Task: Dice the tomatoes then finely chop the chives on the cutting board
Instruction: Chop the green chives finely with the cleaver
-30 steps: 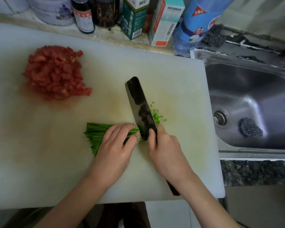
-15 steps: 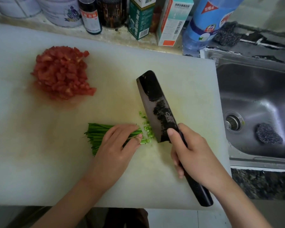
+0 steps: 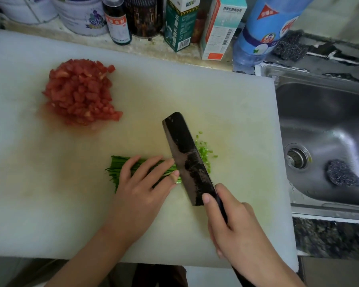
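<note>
**tomatoes (image 3: 81, 92) done, chives (image 3: 120, 168) barely started**

Tomato part looks finished to me. The dice sit in a wet red heap toward the far left corner of the cutting board (image 3: 226, 104), and there are no whole ones in sight. So it's chive time. The bundle lies about mid-board, a bit closer to the near edge. The left hand (image 3: 141, 189) is laid flat over it, fingers stretched out and pressing it down, thumb right by the blade. The right hand (image 3: 236, 226) is wrapped tight round the handle of the dark knife (image 3: 187, 158), whose blade stands at the bundle's right end. There's only a small scatter of chopped bits (image 3: 204, 151) on the blade's right-edge side, so I'd say most of the bundle is left to cut.
</note>
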`<state>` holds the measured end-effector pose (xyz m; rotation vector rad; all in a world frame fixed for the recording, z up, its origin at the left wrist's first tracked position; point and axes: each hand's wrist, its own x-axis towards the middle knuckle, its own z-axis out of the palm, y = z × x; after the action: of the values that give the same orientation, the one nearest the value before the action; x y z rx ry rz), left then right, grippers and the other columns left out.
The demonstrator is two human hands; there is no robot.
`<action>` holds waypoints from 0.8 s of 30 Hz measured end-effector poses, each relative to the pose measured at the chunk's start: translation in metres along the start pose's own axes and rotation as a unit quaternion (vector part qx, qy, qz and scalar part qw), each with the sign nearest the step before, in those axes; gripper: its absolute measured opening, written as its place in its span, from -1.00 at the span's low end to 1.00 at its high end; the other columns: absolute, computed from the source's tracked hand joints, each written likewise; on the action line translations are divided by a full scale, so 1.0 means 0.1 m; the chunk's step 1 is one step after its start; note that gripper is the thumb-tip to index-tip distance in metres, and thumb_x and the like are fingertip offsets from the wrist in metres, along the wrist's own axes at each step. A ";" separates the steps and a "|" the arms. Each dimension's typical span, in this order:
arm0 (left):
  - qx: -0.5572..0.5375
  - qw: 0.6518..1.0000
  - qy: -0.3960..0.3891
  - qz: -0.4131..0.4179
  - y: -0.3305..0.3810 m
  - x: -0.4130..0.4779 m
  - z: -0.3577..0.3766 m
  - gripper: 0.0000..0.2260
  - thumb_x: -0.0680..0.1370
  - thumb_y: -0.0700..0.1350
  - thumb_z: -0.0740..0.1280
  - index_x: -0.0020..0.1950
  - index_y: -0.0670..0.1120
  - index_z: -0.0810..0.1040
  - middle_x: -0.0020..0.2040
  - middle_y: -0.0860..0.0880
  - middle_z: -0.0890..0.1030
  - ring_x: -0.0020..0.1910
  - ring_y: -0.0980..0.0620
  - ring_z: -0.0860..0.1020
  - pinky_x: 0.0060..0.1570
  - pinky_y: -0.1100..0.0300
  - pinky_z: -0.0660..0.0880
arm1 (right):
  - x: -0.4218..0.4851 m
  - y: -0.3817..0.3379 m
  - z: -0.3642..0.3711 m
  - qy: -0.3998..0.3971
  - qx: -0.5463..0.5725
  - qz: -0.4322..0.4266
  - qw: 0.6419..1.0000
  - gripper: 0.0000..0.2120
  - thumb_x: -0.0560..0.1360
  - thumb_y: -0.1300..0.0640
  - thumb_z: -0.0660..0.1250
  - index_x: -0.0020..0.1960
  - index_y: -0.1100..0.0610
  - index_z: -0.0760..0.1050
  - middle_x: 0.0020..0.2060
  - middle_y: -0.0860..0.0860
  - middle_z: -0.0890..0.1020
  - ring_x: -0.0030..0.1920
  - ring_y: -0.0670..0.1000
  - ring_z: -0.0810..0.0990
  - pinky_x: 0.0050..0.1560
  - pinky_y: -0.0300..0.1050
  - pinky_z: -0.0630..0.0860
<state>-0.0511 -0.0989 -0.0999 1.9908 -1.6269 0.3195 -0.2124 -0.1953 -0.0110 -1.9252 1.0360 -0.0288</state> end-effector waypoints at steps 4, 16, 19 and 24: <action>-0.020 1.000 0.002 -0.012 -0.01 0.02 0.01 -0.82 0.60 -0.09 0.33 -0.06 -0.15 0.68 0.17 -0.09 0.66 0.15 -0.12 0.62 0.12 -0.12 0.47 | 0.00 0.02 0.03 0.010 0.018 0.003 1.000 -0.80 0.54 -0.12 0.12 -0.22 -0.09 0.28 -0.52 0.13 0.42 -0.55 0.01 0.37 -0.45 -0.13 0.34; -0.062 0.998 -0.005 -0.027 -0.01 0.01 0.00 -0.79 0.60 -0.12 0.32 -0.12 -0.22 0.65 0.15 -0.16 0.65 0.15 -0.12 0.60 0.17 -0.10 0.43 | -0.08 -0.15 0.26 0.045 -0.162 -0.021 0.986 -0.74 0.45 -0.18 -0.22 -0.06 -0.07 0.11 -0.48 -0.08 0.28 -0.28 0.17 0.48 -0.44 -0.05 0.14; -0.078 0.996 -0.005 -0.041 0.00 0.02 -0.01 -0.80 0.60 -0.15 0.32 -0.12 -0.25 0.64 0.11 -0.19 0.64 0.11 -0.13 0.58 0.16 -0.06 0.41 | -0.05 -0.23 0.27 0.037 -0.167 0.013 0.985 -0.76 0.43 -0.15 -0.21 -0.06 -0.05 0.11 -0.46 -0.05 0.34 -0.22 0.17 0.55 -0.36 -0.06 0.17; -0.092 0.995 -0.003 -0.046 0.01 0.03 -0.02 -0.89 0.54 -0.21 0.41 -0.15 -0.24 0.64 0.08 -0.17 0.66 0.08 -0.16 0.62 0.09 -0.11 0.46 | -0.10 -0.20 0.37 0.049 -0.290 0.049 0.955 -0.81 0.42 -0.02 0.10 -0.09 0.09 0.36 -0.72 0.06 0.33 -0.71 0.05 0.36 -0.55 -0.17 -0.06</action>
<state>-0.0512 -0.1007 -0.0965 1.9196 -1.5046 0.1238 -0.1906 -0.1579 -0.0147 -2.4105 1.3076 0.2662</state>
